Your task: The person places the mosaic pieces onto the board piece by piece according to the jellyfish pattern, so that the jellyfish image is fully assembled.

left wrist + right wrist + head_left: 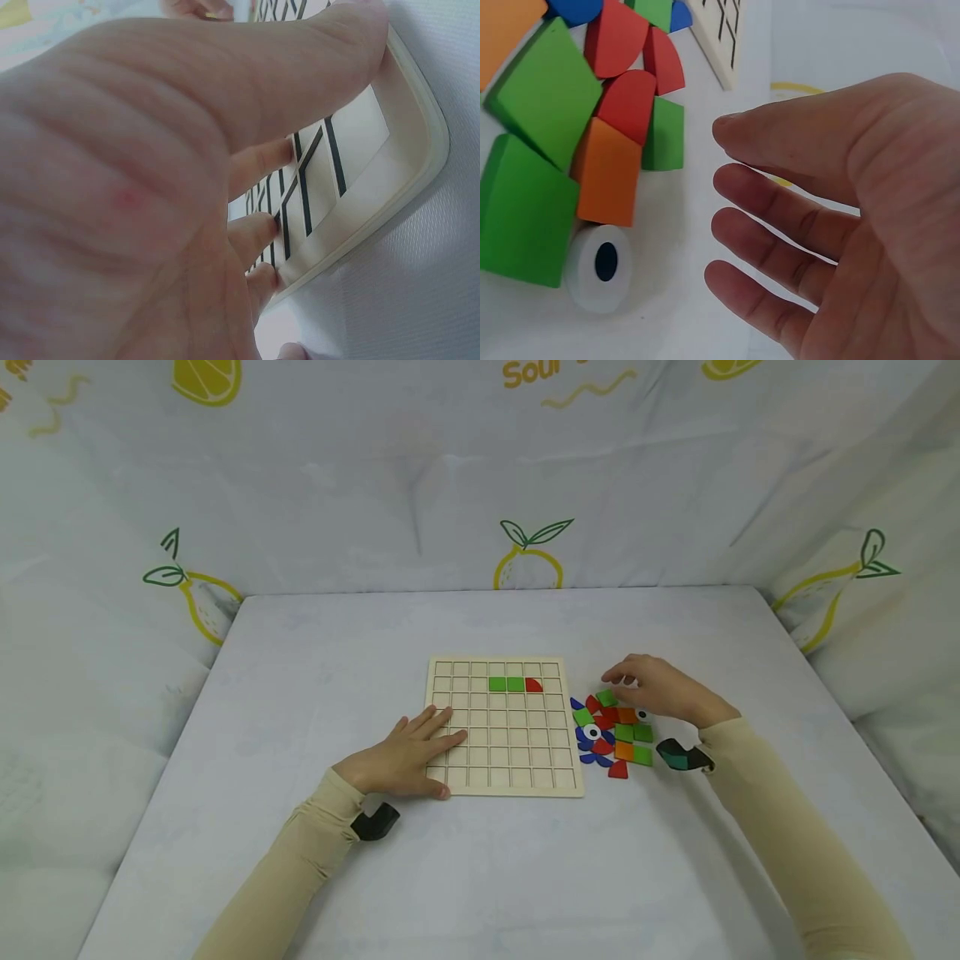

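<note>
A pale wooden grid board [498, 756] lies flat on the table. Its second row from the far side holds two green squares [507, 684] and a red quarter-round piece [533, 685] side by side. My left hand [401, 762] rests on the board's left edge with fingers spread, the thumb at the near corner. To the right of the board, my right hand [663, 687] hovers at the far side of a cluster of loose pieces. In the right wrist view its fingers are loosely extended with nothing between them, beside a green piece [664, 135] and an orange square [607, 174].
The cluster mixes red, blue, green and orange pieces with white eye discs [592, 732], close along the board's right edge. A red piece [618, 770] lies at its near end. A lemon-print cloth [337, 510] hangs behind the white table [315, 635].
</note>
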{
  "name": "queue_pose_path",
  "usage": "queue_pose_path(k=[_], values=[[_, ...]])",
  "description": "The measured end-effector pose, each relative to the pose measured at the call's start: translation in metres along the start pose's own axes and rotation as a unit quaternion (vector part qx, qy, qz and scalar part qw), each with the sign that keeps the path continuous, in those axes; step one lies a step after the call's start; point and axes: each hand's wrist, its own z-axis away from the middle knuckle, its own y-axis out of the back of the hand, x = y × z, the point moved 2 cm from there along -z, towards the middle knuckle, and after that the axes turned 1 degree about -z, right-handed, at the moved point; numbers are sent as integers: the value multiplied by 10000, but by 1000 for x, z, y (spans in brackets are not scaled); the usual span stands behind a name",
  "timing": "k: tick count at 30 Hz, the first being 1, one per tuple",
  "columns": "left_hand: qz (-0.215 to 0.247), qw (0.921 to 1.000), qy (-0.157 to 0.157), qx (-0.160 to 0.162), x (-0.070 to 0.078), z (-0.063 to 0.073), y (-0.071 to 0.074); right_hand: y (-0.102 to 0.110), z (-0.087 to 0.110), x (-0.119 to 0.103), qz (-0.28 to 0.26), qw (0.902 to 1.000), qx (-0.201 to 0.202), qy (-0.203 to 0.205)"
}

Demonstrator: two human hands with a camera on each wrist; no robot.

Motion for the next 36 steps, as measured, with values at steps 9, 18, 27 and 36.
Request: queue_pose_path(k=[9,18,27,36], values=[[-1,10000,-24,16,-2,-1,-1,-8,-2,5,-83,9999,-70,-32],[14,10000,-3,-7,-1,1,0,-13,-6,9,-137,9999,-48,45],[11,10000,-19,23,0,1,0,-14,-9,10,-186,9998,35,-85],[-5,10000,32,-17,-1,-1,0,-14,-15,14,-76,9999,110,-104]])
